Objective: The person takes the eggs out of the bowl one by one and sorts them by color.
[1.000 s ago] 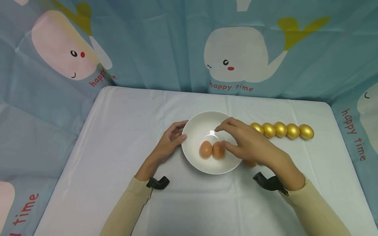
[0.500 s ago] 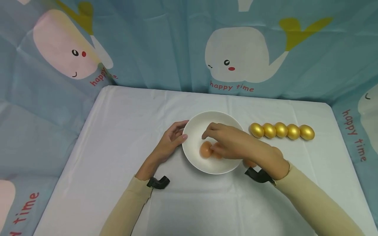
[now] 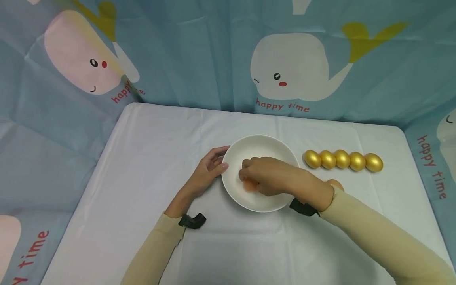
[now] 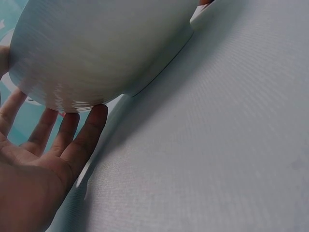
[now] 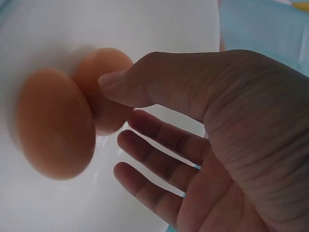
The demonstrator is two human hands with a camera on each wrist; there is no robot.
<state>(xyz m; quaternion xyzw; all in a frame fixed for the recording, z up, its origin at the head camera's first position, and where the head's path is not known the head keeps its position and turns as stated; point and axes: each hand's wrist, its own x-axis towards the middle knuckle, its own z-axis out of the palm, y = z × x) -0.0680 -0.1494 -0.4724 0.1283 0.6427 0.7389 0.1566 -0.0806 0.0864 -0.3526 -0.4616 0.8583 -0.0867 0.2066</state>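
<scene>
My left hand (image 3: 204,172) holds a white bowl (image 3: 261,145) at its left side. The thumb lies at the rim, and in the left wrist view the spread fingertips touch the bowl's outer wall. My right hand (image 3: 272,175) reaches down inside the bowl, its thumb and fingers around a brown egg (image 3: 250,185). In the right wrist view the thumb presses on this egg (image 5: 104,113), with fingertips at its side. Another brown egg (image 5: 55,123) lies beside it, hidden under the hand in the head view.
Several golden eggs (image 3: 342,159) stand in a row right of the bowl. One more brown egg (image 3: 335,183) shows partly behind the right forearm. A white cloth (image 3: 160,138) covers the table, and a blue whale-print curtain (image 3: 199,59) hangs behind it.
The right hand has moved left and down into the bowl, from above the right-hand egg to the left one, and its fingers have closed in. The left hand stays at the bowl.
</scene>
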